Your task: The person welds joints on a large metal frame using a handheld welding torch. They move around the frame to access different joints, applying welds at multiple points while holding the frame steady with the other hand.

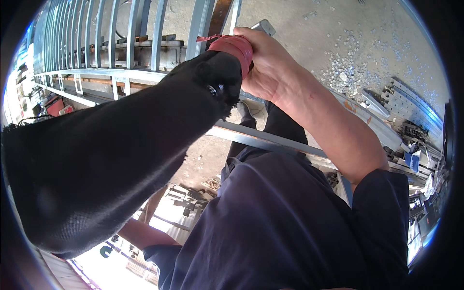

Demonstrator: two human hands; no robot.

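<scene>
A loose black sleeve (121, 130) with a frayed edge covers my left forearm, which reaches up and across from the left. Red wrapping (234, 50) goes round the far end of the sleeve, with a loose strip trailing to the left. My right hand (263, 60) is closed against this red wrapping, thumb side up and the fingers curled out of sight beneath. The sleeve, the wrapping and my right hand hide the fingers of my left hand. Just beyond my right hand shows the end of a grey block-like piece (263, 27); whether I touch it is unclear.
A metal frame with several upright bars (131, 36) stands at the far left. A metal rail (270, 137) crosses in front of my body. Small pale scraps (343, 75) lie on the concrete floor. Perforated metal strips (411, 104) and mixed clutter are at the right.
</scene>
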